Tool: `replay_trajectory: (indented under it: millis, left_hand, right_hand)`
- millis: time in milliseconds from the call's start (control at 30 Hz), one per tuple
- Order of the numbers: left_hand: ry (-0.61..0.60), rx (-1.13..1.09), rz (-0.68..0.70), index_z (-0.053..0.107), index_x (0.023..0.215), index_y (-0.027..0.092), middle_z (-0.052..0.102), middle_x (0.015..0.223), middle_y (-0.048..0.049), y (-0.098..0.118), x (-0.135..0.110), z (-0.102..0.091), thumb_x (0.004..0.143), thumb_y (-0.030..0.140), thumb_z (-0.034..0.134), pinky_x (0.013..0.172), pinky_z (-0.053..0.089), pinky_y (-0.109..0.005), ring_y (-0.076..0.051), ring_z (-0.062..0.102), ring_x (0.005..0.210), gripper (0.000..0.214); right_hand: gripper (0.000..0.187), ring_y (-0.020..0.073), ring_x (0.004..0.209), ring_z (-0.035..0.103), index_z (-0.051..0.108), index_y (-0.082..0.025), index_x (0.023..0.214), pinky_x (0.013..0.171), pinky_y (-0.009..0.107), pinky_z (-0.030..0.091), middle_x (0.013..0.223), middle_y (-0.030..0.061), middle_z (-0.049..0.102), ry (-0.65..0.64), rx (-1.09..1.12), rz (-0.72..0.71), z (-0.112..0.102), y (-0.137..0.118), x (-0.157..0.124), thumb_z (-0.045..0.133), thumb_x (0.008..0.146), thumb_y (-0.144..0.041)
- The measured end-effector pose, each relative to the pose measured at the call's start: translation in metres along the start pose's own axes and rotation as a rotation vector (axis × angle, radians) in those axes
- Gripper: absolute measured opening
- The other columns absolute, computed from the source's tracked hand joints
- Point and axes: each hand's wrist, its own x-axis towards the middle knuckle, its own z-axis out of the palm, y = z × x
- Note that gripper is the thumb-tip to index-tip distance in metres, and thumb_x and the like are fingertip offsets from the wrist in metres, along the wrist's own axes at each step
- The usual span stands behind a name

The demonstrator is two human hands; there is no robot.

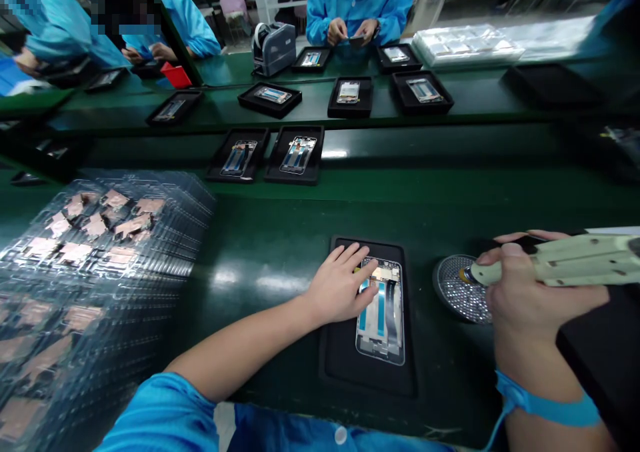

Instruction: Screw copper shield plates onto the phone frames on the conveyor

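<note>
Left hand [333, 291] is spread open over the upper part of an opened phone [373, 345], lying in a black tray [340, 367]. Right hand [525, 299], well apart, wraps a pale screwdriver [590, 259], its tip by a round dish [454, 295]. Stacked clear trays [196, 202] stand left; a co-worker [357, 5] sits beyond.

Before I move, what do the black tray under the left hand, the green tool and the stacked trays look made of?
Black tray: matte plastic or perhaps foam; it looks dull and gives almost no glare.
Green tool: likely hard plastic with a satin finish, judging by its smooth, evenly coloured body.
Stacked trays: apparently thin clear plastic, glossy, since their edges glint and look see-through.
</note>
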Motion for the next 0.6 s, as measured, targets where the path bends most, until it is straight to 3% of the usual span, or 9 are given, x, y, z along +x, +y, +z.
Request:
replay_trajectory:
  millis: [600]
  left_hand:
    - [0.001,-0.022,0.007,0.064,0.137,0.015,0.059,0.149,-0.0131,0.0005,0.0006,0.0007,0.104,0.042,0.050,0.120,0.039,-0.050,-0.031,0.049,0.145,0.045]
  right_hand:
    - [0.023,0.0179,0.049,0.057,0.061,-0.018,0.090,0.045,0.036,0.049,0.077,0.0040,0.063,0.001,0.033,0.006,0.0004,-0.0002,0.0008,0.075,0.074,-0.026]
